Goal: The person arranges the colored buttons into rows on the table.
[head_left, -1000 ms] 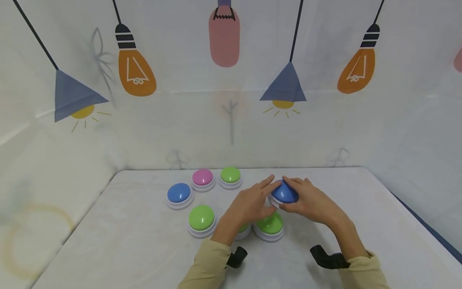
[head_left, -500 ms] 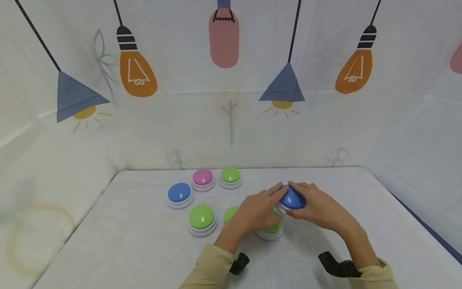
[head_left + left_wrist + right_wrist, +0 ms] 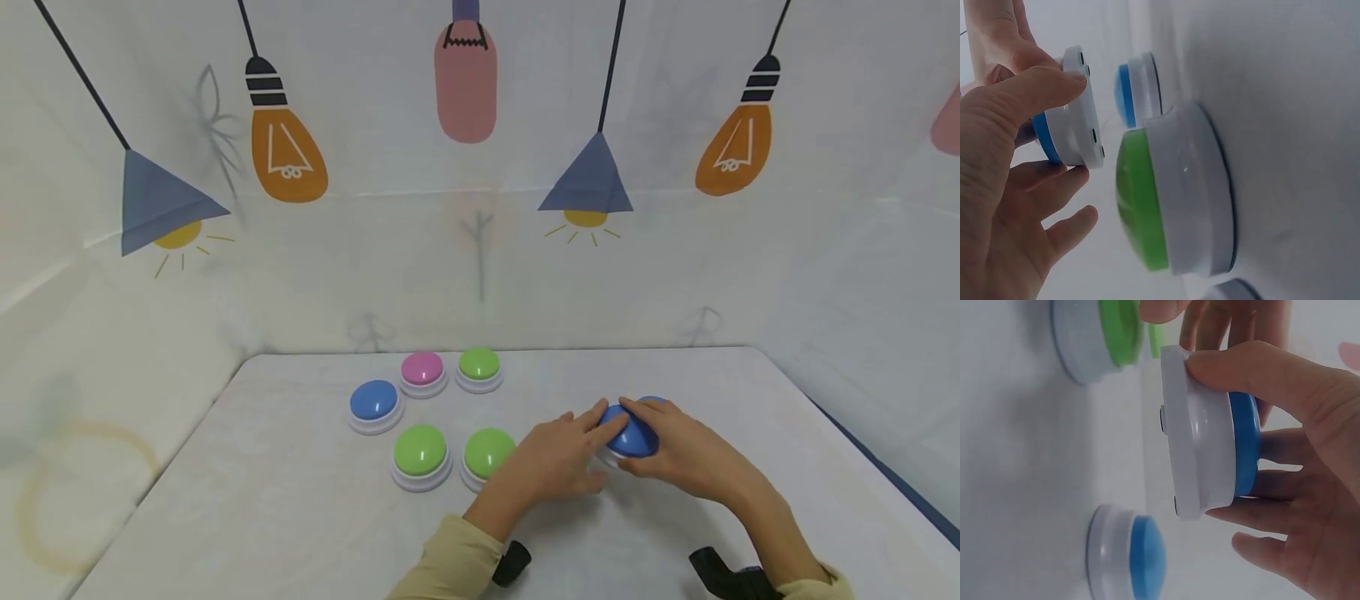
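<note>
Between them, my two hands hold a blue push button (image 3: 634, 437) with a round white base, raised off the table. My left hand (image 3: 551, 462) grips its left side, with the thumb on the white base in the left wrist view. On the opposite side, my right hand (image 3: 693, 450) has its thumb on the base and fingers around the blue dome. In the right wrist view the held button (image 3: 1216, 437) is tipped sideways, feet showing. A second blue button (image 3: 1147, 556) stands on the table, mostly behind my right hand in the head view. Close under my left hand is a green button (image 3: 1141, 206).
On the white table (image 3: 247, 500), two green buttons (image 3: 420, 454) stand left of my left forearm. Farther back are another blue button (image 3: 373, 404), a pink button (image 3: 422, 371) and a green button (image 3: 478, 367). A printed cloth wall (image 3: 405, 267) rises behind.
Both hands have carried the blue button to the right and nearer to me. A green button in the front row has come into view, another is now hidden behind my left hand.
</note>
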Tool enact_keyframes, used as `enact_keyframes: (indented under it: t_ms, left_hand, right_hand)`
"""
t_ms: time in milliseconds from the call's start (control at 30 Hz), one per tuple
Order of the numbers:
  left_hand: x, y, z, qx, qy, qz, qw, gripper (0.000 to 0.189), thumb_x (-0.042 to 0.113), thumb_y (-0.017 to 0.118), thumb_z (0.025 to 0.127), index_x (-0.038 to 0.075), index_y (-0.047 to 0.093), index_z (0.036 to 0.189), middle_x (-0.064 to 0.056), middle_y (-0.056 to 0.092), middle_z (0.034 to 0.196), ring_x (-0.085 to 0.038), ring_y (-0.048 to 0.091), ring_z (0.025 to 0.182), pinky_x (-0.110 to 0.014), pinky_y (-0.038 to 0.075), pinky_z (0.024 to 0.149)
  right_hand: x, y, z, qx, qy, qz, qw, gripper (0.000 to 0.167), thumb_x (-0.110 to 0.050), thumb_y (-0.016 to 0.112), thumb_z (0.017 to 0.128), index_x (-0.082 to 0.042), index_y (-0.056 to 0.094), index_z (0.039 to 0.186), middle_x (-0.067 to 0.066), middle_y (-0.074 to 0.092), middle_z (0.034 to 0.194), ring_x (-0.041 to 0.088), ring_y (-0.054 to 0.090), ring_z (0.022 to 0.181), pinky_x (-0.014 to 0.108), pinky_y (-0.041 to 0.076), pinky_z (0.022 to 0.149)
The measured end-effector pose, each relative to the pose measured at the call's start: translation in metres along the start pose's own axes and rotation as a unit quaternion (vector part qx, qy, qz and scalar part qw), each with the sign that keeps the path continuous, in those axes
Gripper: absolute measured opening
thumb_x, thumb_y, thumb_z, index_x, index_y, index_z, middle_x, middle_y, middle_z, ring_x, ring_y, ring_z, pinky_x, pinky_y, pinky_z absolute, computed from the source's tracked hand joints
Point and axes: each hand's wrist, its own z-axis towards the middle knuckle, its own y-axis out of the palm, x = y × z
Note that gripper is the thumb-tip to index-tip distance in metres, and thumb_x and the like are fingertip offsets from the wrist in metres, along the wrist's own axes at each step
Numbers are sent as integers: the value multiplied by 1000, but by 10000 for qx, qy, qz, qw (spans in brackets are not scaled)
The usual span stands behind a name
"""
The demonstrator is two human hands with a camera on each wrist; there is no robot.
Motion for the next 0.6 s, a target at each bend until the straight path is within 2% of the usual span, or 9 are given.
enact_keyframes:
  t_ms: [233, 367, 600]
  left_hand:
    - [7, 9, 6, -135, 349, 351, 9987, 80, 46, 69, 90, 27, 29, 157, -4, 35, 159, -8, 49, 133, -32, 38, 113]
    - [10, 13, 10, -266, 441, 583, 9970, 82, 49, 68, 90, 26, 28, 157, -3, 35, 159, -7, 45, 136, -33, 35, 115]
    - [9, 20, 12, -358, 417, 666, 9963, 82, 50, 68, 89, 24, 31, 156, -1, 38, 157, -7, 45, 136, -35, 35, 116]
  right_hand:
    - [15, 10, -7, -98, 109, -92, 9999, 86, -42, 82, 78, 3, 47, 143, 34, 48, 137, 57, 53, 117, 62, 54, 84]
    - [19, 14, -9, -110, 90, -129, 9998, 85, -40, 83, 77, 4, 49, 141, 34, 49, 136, 57, 53, 117, 64, 52, 85]
    - [22, 20, -5, -255, 86, -121, 9996, 83, -39, 84, 76, 4, 50, 139, 34, 50, 137, 54, 54, 118, 64, 51, 89]
